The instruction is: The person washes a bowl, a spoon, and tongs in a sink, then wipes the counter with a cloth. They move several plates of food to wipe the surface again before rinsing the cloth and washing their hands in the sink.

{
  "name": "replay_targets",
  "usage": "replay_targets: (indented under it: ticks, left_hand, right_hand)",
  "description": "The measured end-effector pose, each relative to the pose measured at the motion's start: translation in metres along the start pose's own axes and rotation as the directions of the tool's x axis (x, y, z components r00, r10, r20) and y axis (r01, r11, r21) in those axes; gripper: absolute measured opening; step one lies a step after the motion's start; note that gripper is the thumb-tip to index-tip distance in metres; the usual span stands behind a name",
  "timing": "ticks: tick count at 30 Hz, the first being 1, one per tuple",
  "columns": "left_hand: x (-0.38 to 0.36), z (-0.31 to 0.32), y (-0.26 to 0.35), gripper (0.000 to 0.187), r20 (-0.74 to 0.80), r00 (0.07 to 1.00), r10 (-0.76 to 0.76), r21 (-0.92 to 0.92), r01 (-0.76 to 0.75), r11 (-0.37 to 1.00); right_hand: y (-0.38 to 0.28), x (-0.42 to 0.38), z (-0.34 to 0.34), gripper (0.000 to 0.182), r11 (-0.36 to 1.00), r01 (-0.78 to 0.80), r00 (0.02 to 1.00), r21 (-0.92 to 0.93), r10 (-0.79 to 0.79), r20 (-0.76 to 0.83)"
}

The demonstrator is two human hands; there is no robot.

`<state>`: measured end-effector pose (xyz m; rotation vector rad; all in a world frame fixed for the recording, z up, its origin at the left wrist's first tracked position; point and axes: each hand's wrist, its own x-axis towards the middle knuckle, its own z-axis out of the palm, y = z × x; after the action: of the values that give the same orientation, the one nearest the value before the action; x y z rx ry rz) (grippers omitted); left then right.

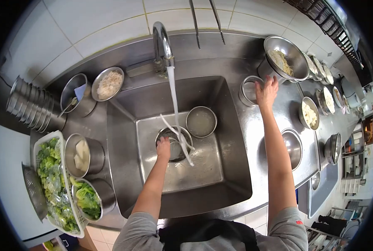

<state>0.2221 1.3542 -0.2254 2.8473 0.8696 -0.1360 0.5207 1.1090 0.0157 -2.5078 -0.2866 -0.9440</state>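
In the sink [232, 167], my left hand [163, 147] grips the left side of a round metal bowl [182, 155], its fingers over the rim. Water from the faucet [163, 39] runs down into that bowl, and long white strips [168, 124] lie across it and hang past its edge. Beside it sits a second metal bowl [201, 121] with cloudy liquid. My right hand [267, 92] reaches over the counter at the right, fingers apart, between a small metal container [247, 97] and a pot topped by a steel bowl [297, 58] of pale shreds.
Left of the sink stand a white basket [60, 140] of broccoli, pots of leafy greens [88, 201] and pale chunks [81, 154], a bowl of light shreds [110, 83] and stacked metal cups [29, 104]. Tongs [197, 25] hang behind. More filled bowls [309, 113] line the right counter.
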Motion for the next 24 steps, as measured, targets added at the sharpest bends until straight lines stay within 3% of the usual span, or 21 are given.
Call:
replay_targets:
  ticks: [2, 3, 4, 5, 6, 7, 8, 9, 10, 11, 12, 13, 14, 16, 17, 18, 19, 20, 22, 23, 24]
  left_hand:
    - [0.000, -0.025, -0.002, 0.022, -0.074, 0.997, 0.019, -0.002, -0.019, 1.000]
    - [0.000, -0.049, -0.004, 0.025, -0.007, 1.000, -0.018, -0.099, 0.017, 0.995]
    - [0.001, -0.066, -0.007, 0.025, -0.013, 1.000, -0.025, -0.093, 0.024, 0.995]
    - [0.003, -0.079, -0.012, 0.029, -0.024, 0.993, -0.119, -0.284, 0.108, 0.953]
    - [0.007, -0.095, -0.013, 0.034, -0.021, 0.978, -0.208, -0.469, 0.174, 0.866]
    - [0.007, -0.125, -0.009, 0.053, 0.343, 0.918, -0.201, -0.743, 0.396, 0.540]
    - [0.006, -0.131, -0.006, 0.053, 0.328, 0.923, -0.200, -0.745, 0.383, 0.547]
    - [0.005, -0.134, 0.000, 0.061, 0.389, 0.913, -0.124, -0.832, 0.406, 0.379]
    - [0.005, -0.135, 0.007, 0.068, 0.433, 0.901, -0.032, -0.880, 0.430, 0.202]
    - [0.007, -0.129, 0.015, 0.073, 0.441, 0.895, -0.074, -0.886, 0.447, 0.123]
    - [0.009, -0.129, 0.024, 0.073, 0.434, 0.899, -0.067, -0.888, 0.439, 0.137]
    - [0.010, -0.128, 0.032, 0.073, 0.436, 0.899, -0.047, -0.899, 0.438, 0.034]
    - [0.011, -0.126, 0.037, 0.073, 0.439, 0.898, -0.024, -0.897, 0.437, -0.072]
    - [0.017, -0.130, 0.033, 0.064, 0.403, 0.915, 0.002, -0.911, 0.401, -0.100]
    - [0.017, -0.136, 0.026, 0.058, 0.425, 0.904, 0.055, -0.867, 0.424, -0.261]
    - [0.019, -0.142, 0.019, 0.053, 0.435, 0.893, 0.111, -0.796, 0.439, -0.417]
    - [0.016, -0.146, 0.011, 0.045, 0.417, 0.885, 0.208, -0.749, 0.464, -0.473]
    - [0.017, -0.143, 0.013, 0.045, 0.414, 0.885, 0.211, -0.748, 0.463, -0.475]
    - [0.018, -0.132, 0.017, 0.041, 0.439, 0.888, 0.134, -0.677, 0.425, -0.601]
    - [0.016, -0.138, 0.029, 0.041, 0.399, 0.901, 0.172, -0.681, 0.417, -0.603]
    - [0.026, -0.129, 0.034, 0.041, 0.405, 0.899, 0.169, -0.677, 0.419, -0.605]
  right_hand:
    - [-0.034, -0.005, -0.021, 0.037, 0.947, 0.279, 0.959, 0.159, -0.266, -0.103]
    - [-0.054, -0.013, -0.033, 0.035, 0.912, 0.328, 0.945, 0.247, -0.314, -0.095]
    - [-0.063, -0.027, -0.029, 0.029, 0.878, 0.259, 0.949, 0.403, -0.310, 0.066]
    - [-0.077, -0.046, -0.024, 0.018, 0.771, 0.183, 0.943, 0.610, -0.313, 0.113]
    - [-0.096, -0.065, -0.027, 0.010, 0.715, 0.021, 0.925, 0.699, -0.279, 0.257]
    - [-0.108, -0.087, -0.021, 0.007, 0.608, -0.210, 0.842, 0.766, -0.286, 0.457]
    - [-0.117, -0.110, -0.012, 0.008, 0.661, -0.156, 0.766, 0.734, -0.388, 0.512]
    - [-0.122, -0.138, 0.010, 0.010, 0.620, -0.326, 0.657, 0.714, -0.394, 0.642]
    - [-0.137, -0.150, 0.001, 0.012, 0.653, -0.366, 0.621, 0.663, -0.358, 0.697]
    - [-0.146, -0.168, 0.009, 0.015, 0.714, -0.252, 0.688, 0.653, -0.342, 0.640]
    - [-0.151, -0.184, 0.020, 0.018, 0.741, -0.177, 0.703, 0.648, -0.365, 0.611]
    - [-0.158, -0.195, 0.023, 0.022, 0.762, -0.072, 0.674, 0.644, -0.438, 0.595]
    - [-0.165, -0.206, 0.016, 0.022, 0.764, -0.078, 0.682, 0.640, -0.428, 0.593]
    - [-0.172, -0.220, -0.003, 0.030, 0.720, 0.341, 0.625, 0.604, -0.654, 0.426]
    - [-0.167, -0.214, -0.012, 0.030, 0.725, 0.339, 0.630, 0.600, -0.649, 0.427]
    - [-0.158, -0.205, -0.022, 0.032, 0.631, 0.446, 0.515, 0.634, -0.761, 0.395]
    - [-0.151, -0.196, -0.032, 0.035, 0.520, 0.535, 0.381, 0.666, -0.852, 0.359]
    - [-0.149, -0.183, -0.040, 0.035, 0.520, 0.539, 0.380, 0.663, -0.852, 0.360]
    - [-0.150, -0.157, -0.045, 0.035, 0.612, 0.591, 0.643, 0.526, -0.751, 0.150]
    - [-0.154, -0.154, -0.035, 0.035, 0.611, 0.588, 0.642, 0.529, -0.751, 0.155]
    - [-0.162, -0.154, -0.021, 0.035, 0.637, 0.244, 0.821, 0.731, -0.537, 0.194]
